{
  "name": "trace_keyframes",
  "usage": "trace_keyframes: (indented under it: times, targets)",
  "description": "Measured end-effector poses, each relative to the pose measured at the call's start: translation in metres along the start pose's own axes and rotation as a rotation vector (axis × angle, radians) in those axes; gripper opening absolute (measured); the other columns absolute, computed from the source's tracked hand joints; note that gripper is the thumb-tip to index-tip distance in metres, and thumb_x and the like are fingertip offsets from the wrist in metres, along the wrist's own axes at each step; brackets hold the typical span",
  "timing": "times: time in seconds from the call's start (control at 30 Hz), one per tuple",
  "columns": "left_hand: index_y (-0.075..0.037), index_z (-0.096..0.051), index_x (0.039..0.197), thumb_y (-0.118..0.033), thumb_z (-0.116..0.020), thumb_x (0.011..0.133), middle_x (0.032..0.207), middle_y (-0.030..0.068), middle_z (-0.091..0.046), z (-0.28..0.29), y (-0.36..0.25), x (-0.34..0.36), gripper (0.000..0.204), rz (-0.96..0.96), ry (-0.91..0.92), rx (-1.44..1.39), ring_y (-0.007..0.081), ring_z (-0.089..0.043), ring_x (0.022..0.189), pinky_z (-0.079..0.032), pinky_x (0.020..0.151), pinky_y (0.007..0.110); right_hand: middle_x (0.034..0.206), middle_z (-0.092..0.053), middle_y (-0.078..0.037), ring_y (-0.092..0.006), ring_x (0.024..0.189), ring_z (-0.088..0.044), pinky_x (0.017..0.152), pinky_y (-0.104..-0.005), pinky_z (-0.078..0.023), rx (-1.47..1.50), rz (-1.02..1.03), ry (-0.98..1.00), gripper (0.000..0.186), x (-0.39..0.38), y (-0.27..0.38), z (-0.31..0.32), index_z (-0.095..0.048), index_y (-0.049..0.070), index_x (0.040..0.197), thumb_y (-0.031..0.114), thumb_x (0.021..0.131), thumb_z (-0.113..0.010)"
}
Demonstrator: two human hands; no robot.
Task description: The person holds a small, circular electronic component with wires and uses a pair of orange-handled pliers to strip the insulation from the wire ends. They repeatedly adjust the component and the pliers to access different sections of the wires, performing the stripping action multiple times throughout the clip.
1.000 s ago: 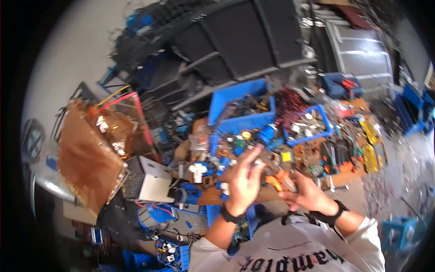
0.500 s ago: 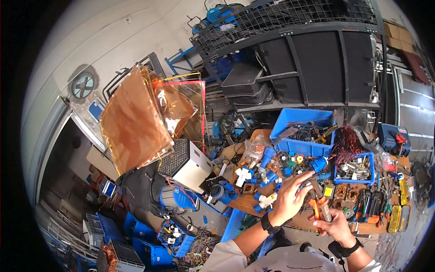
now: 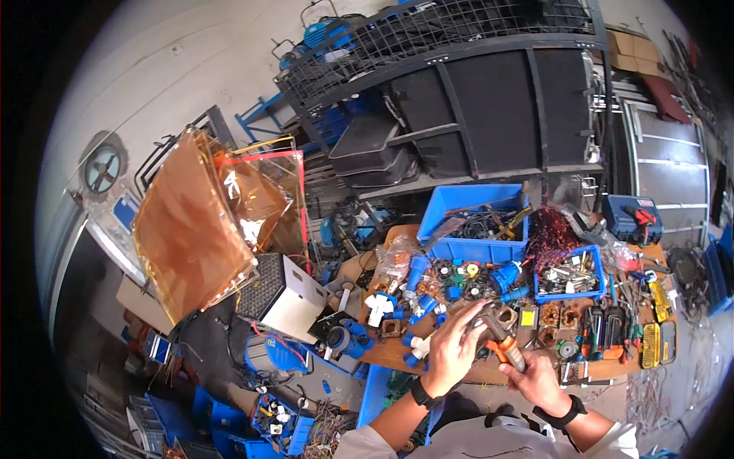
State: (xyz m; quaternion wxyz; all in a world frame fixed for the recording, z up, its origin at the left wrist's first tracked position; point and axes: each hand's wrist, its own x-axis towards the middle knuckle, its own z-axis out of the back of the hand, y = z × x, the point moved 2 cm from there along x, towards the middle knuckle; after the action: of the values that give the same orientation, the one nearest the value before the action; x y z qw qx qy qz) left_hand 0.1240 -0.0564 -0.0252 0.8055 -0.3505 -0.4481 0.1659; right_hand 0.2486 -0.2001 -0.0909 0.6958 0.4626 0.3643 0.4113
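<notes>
My right hand [image 3: 534,380] is closed around the handles of a pair of pliers [image 3: 506,343] with orange and grey grips. Its dark metal head points up and to the left. Close beside that head is my left hand [image 3: 451,353], fingers stretched upward and slightly apart. The fingertips reach the jaws; whether they touch them I cannot tell. Both hands are over the front edge of a wooden workbench [image 3: 478,372]. White fittings with blue ends [image 3: 380,308] lie to the left of my hands, near a square brown metal part [image 3: 391,328].
Behind my hands stand a large blue bin [image 3: 478,249] of tools and a smaller blue tray [image 3: 569,295] of metal parts. Hex keys and screwdrivers [image 3: 604,333], a yellow case [image 3: 651,344] and a blue toolbox [image 3: 631,218] are on the right. Copper-coloured sheets [image 3: 187,229] hang at left.
The view has swung to the right, so the scene shifts left. The pliers have tilted further to the left, and my left hand's fingers have come closer together beside their head.
</notes>
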Motion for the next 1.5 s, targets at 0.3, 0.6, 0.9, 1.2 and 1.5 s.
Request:
trace_keyframes:
  times: [0.3, 0.6, 0.9, 1.2, 1.5]
  targets:
    - [0.001, -0.056, 0.128, -0.001, -0.066, 0.087, 0.123, 0.0196, -0.064, 0.035, 0.022, -0.004, 0.042, 0.007, -0.081, 0.133, 0.0327, -0.066, 0.106, -0.053, 0.087, 0.036, 0.066, -0.061, -0.019, -0.0389, 0.06, -0.063, 0.055, -0.0471, -0.049, -0.554, 0.224, -0.282, 0.028, 0.019, 0.031, -0.024, -0.056, 0.004, 0.085, 0.026, 0.083, -0.073]
    - [0.0, -0.058, 0.126, -0.006, -0.065, 0.091, 0.121, 0.0199, -0.064, 0.083, 0.051, 0.004, 0.037, 0.066, -0.001, 0.046, 0.0269, -0.069, 0.097, -0.057, 0.067, 0.028, 0.063, -0.061, -0.018, -0.0388, 0.06, -0.063, 0.054, -0.0462, -0.049, -0.572, 0.173, -0.219, 0.032, 0.027, 0.067, -0.058, -0.059, 0.004, 0.087, 0.031, 0.081, -0.075]
    - [0.002, -0.059, 0.124, 0.0, -0.067, 0.087, 0.12, 0.0172, -0.066, 0.109, 0.087, 0.0, 0.038, -0.137, 0.005, -0.1, 0.0314, -0.066, 0.107, -0.053, 0.089, 0.037, 0.063, -0.06, -0.02, -0.0394, 0.06, -0.062, 0.055, -0.0485, -0.047, -0.589, 0.077, -0.183, 0.035, 0.018, 0.096, -0.088, -0.058, 0.003, 0.086, 0.035, 0.086, -0.07]
    - [0.002, -0.059, 0.123, 0.001, -0.067, 0.086, 0.119, 0.0185, -0.066, 0.11, 0.101, 0.003, 0.038, -0.063, 0.048, -0.262, 0.0321, -0.065, 0.109, -0.052, 0.091, 0.037, 0.065, -0.061, -0.018, -0.033, 0.054, -0.062, 0.054, -0.0425, -0.048, -0.427, -0.089, 0.02, 0.036, 0.02, 0.109, -0.085, -0.057, -0.001, 0.094, 0.034, 0.091, -0.066]
    - [0.003, -0.059, 0.122, -0.008, -0.06, 0.095, 0.123, 0.0194, -0.062, 0.128, 0.114, 0.025, 0.029, -0.042, -0.082, -0.424, 0.0162, -0.062, 0.091, -0.052, 0.081, 0.029, 0.062, -0.059, -0.003, -0.0134, 0.051, -0.062, 0.047, -0.0252, -0.052, 0.705, -0.546, 0.294, 0.027, 0.02, 0.094, -0.063, -0.059, 0.003, 0.086, 0.028, 0.094, -0.066]
